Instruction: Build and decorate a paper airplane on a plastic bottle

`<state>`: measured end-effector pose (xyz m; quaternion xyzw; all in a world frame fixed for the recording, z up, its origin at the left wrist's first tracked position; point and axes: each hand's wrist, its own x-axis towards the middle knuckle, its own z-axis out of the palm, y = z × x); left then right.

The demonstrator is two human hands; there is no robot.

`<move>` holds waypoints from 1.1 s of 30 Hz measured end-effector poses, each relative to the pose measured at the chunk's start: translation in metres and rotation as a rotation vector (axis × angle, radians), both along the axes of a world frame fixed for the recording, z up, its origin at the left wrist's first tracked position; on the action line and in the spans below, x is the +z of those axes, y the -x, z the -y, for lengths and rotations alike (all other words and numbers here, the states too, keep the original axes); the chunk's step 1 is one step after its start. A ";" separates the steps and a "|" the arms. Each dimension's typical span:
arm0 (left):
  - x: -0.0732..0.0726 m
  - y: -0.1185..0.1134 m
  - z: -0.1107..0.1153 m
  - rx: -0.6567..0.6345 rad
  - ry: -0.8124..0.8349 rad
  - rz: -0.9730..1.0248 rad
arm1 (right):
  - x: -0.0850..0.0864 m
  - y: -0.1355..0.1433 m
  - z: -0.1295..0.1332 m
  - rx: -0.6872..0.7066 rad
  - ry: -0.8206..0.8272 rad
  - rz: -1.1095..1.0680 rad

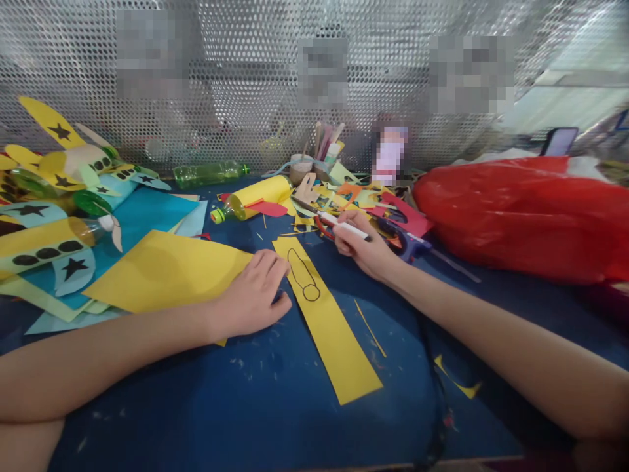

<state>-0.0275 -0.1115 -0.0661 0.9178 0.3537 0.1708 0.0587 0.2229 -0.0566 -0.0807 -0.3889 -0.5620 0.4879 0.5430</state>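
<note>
Two bare hands over a blue table point(265, 406). R hand point(361, 244), 3 o'clock from ctr, holds a white marker point(351, 231) btwn thumb & fingers. L hand point(258, 288), 8 o'clock, lies palm down, fingers together, thumb apart, at the rt end of a yellow sheet point(167, 269), next to a yellow strip point(331, 328). Strip, 6 o'clock, bears a drawn outline point(303, 278): long loop w/ circle at lower end. Yellow-wrapped bottle point(260, 196), 10 o'clock; red bag point(531, 216), farther out, 3 o'clock.
</note>
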 end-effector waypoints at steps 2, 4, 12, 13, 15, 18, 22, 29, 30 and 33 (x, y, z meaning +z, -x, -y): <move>0.000 0.000 0.001 0.006 -0.022 -0.018 | 0.001 0.001 0.001 -0.013 0.008 0.004; 0.000 -0.001 0.001 0.011 -0.045 -0.033 | 0.002 0.001 0.001 -0.030 0.023 -0.009; -0.004 -0.001 0.001 0.020 -0.119 -0.067 | 0.005 0.002 0.002 -0.043 0.070 -0.076; -0.004 -0.001 0.001 0.016 -0.126 -0.065 | 0.006 0.002 0.002 -0.040 0.073 -0.072; -0.005 -0.002 0.002 0.006 -0.167 -0.067 | 0.006 0.002 0.002 -0.037 0.079 -0.060; -0.003 -0.003 0.005 -0.117 -0.291 -0.122 | 0.005 0.001 0.002 -0.041 0.093 -0.056; 0.011 -0.008 0.008 -0.483 -0.394 -0.241 | 0.004 0.000 0.002 -0.038 0.110 -0.054; 0.020 -0.029 -0.005 -0.563 -0.208 -0.329 | 0.002 -0.001 0.000 -0.053 0.138 -0.034; 0.021 -0.032 -0.008 -0.579 -0.182 -0.327 | 0.002 0.000 0.000 -0.059 0.140 -0.033; 0.031 -0.037 -0.015 -0.592 -0.150 -0.275 | 0.001 0.000 -0.002 -0.074 0.146 -0.033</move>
